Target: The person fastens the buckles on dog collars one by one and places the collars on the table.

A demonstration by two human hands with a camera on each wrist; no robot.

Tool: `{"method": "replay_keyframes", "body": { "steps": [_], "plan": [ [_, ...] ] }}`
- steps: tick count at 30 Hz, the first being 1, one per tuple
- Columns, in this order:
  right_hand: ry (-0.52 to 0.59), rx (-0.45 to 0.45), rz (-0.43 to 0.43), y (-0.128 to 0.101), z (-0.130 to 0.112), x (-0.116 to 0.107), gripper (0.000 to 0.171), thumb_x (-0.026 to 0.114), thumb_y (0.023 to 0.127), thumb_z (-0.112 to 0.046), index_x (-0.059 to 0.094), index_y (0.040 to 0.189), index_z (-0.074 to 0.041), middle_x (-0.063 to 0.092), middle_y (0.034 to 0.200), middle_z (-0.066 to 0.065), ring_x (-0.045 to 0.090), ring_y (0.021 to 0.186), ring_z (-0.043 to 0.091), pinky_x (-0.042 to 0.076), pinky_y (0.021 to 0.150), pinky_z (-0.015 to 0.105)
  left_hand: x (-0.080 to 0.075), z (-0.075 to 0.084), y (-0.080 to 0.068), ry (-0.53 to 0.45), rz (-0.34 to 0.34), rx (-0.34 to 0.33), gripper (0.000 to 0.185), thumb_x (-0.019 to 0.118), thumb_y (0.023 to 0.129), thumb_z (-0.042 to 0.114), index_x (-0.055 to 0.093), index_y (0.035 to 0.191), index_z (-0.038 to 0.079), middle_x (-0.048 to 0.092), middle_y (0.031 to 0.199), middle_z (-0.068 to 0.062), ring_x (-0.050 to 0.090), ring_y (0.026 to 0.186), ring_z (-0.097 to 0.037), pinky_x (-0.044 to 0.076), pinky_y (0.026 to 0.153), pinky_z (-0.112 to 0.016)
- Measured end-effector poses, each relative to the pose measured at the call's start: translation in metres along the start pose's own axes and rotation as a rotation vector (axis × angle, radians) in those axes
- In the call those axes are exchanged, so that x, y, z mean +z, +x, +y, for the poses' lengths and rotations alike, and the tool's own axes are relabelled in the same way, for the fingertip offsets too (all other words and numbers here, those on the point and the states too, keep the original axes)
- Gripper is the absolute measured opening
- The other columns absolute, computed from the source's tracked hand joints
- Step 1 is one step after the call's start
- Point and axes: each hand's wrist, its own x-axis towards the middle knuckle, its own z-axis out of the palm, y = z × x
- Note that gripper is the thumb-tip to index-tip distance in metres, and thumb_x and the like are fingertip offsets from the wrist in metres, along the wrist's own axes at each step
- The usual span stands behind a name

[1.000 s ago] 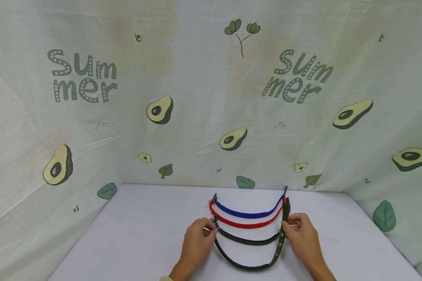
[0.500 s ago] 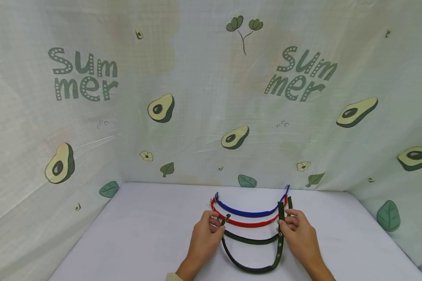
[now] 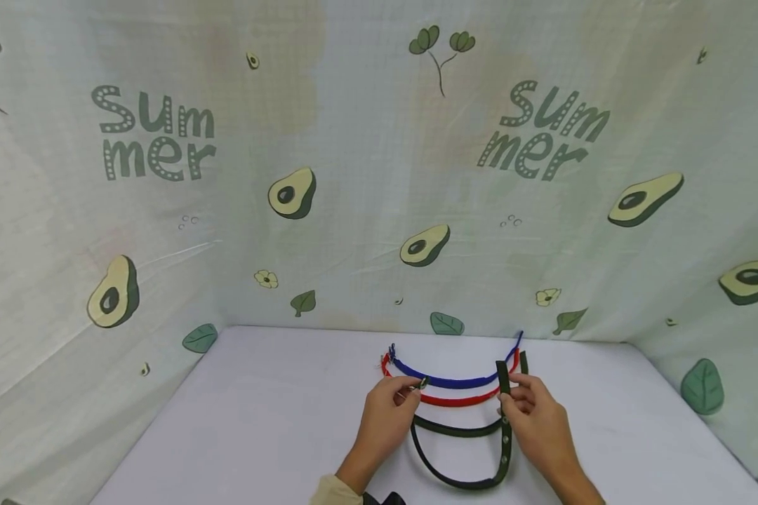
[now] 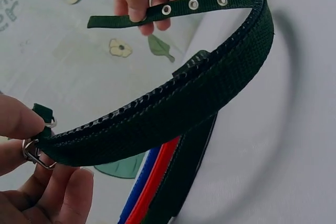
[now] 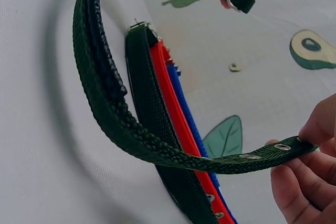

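3 collars point(image 3: 450, 384) lie just behind the dark green collar point(image 3: 461, 481), pinched by left hand point(image 3: 388, 414) and right hand point(image 3: 537, 414).

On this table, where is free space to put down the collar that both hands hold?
The table is bare left of the left hand, up to the curtain. Another bare patch lies right of the right hand. It is crowded in the middle: the held collar, a green collar, a red collar and a blue collar lie close together.
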Motion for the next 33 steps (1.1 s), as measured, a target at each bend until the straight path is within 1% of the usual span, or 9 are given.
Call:
{"method": "replay_keyframes", "body": {
  "steps": [3, 7, 12, 16, 19, 23, 25, 29, 33],
  "plan": [
    [0.006, -0.007, 0.011, 0.000, -0.001, 0.000, 0.034, 0.072, 0.090, -0.001, 0.060, 0.121, -0.002, 0.072, 0.089, 0.006, 0.066, 0.069, 0.007, 0.053, 0.061, 0.019, 0.001, 0.003, 0.001, -0.010, 0.005, -0.005, 0.014, 0.069, 0.095, 0.020, 0.076, 0.106, 0.016, 0.059, 0.085, 0.009, 0.054, 0.082, -0.009, 0.049, 0.070, -0.025],
    [0.029, -0.002, 0.003, -0.003, -0.006, 0.003, 0.032, 0.072, 0.090, -0.001, 0.061, 0.121, -0.002, 0.071, 0.089, 0.005, 0.067, 0.069, 0.007, 0.053, 0.063, 0.018, -0.001, 0.004, 0.000, -0.037, 0.001, -0.036, 0.015, 0.068, 0.097, 0.028, 0.075, 0.105, 0.018, 0.060, 0.086, 0.009, 0.054, 0.083, -0.010, 0.049, 0.069, -0.025],
    [0.076, 0.007, -0.020, -0.006, -0.013, 0.005, 0.030, 0.071, 0.091, -0.001, 0.063, 0.120, -0.002, 0.070, 0.090, 0.006, 0.069, 0.070, 0.010, 0.055, 0.064, 0.020, -0.005, 0.007, 0.000, -0.109, -0.028, -0.086, 0.018, 0.069, 0.096, 0.032, 0.075, 0.105, 0.018, 0.062, 0.085, 0.006, 0.055, 0.080, -0.012, 0.049, 0.064, -0.025],
    [0.107, 0.017, -0.025, -0.008, -0.016, 0.007, 0.029, 0.071, 0.090, 0.001, 0.064, 0.118, -0.002, 0.068, 0.089, 0.007, 0.069, 0.069, 0.011, 0.055, 0.064, 0.021, -0.006, 0.007, 0.002, -0.229, -0.079, -0.131, 0.021, 0.068, 0.097, 0.032, 0.074, 0.106, 0.014, 0.068, 0.085, 0.002, 0.059, 0.075, -0.013, 0.051, 0.064, -0.024],
    [0.138, 0.017, -0.018, -0.011, -0.017, 0.009, 0.029, 0.072, 0.089, 0.002, 0.064, 0.117, -0.002, 0.067, 0.087, 0.007, 0.068, 0.069, 0.011, 0.055, 0.063, 0.020, -0.007, 0.008, 0.003, -0.356, -0.120, -0.172, 0.023, 0.067, 0.098, 0.030, 0.073, 0.107, 0.009, 0.072, 0.088, -0.003, 0.062, 0.075, -0.014, 0.054, 0.068, -0.025],
    [0.165, 0.024, -0.024, -0.013, -0.019, 0.012, 0.033, 0.072, 0.088, 0.003, 0.062, 0.119, -0.002, 0.067, 0.086, 0.008, 0.069, 0.068, 0.012, 0.055, 0.064, 0.020, -0.008, 0.009, 0.005, -0.464, -0.133, -0.229, 0.026, 0.068, 0.097, 0.028, 0.070, 0.109, 0.005, 0.074, 0.092, -0.007, 0.065, 0.079, -0.018, 0.057, 0.073, -0.028],
    [0.156, 0.036, -0.036, -0.014, -0.021, 0.014, 0.034, 0.072, 0.089, 0.002, 0.061, 0.121, -0.002, 0.067, 0.087, 0.008, 0.068, 0.069, 0.012, 0.055, 0.065, 0.020, -0.008, 0.010, 0.005, -0.487, -0.128, -0.246, 0.026, 0.069, 0.097, 0.027, 0.070, 0.108, 0.004, 0.074, 0.093, -0.007, 0.066, 0.080, -0.019, 0.057, 0.075, -0.028],
    [0.126, 0.060, -0.061, -0.014, -0.024, 0.015, 0.035, 0.072, 0.090, -0.001, 0.059, 0.123, -0.002, 0.066, 0.089, 0.008, 0.068, 0.072, 0.012, 0.055, 0.068, 0.021, -0.009, 0.012, 0.005, -0.528, -0.122, -0.254, 0.024, 0.072, 0.094, 0.020, 0.069, 0.107, 0.001, 0.073, 0.094, -0.008, 0.064, 0.079, -0.018, 0.056, 0.074, -0.029],
    [0.102, 0.043, -0.056, -0.015, -0.025, 0.015, 0.035, 0.072, 0.090, -0.001, 0.059, 0.123, 0.000, 0.064, 0.091, 0.009, 0.068, 0.072, 0.011, 0.055, 0.068, 0.021, -0.010, 0.014, 0.005, -0.552, -0.135, -0.254, 0.025, 0.075, 0.091, 0.017, 0.067, 0.107, 0.000, 0.071, 0.091, -0.007, 0.063, 0.078, -0.016, 0.055, 0.074, -0.028]
  ]
}}
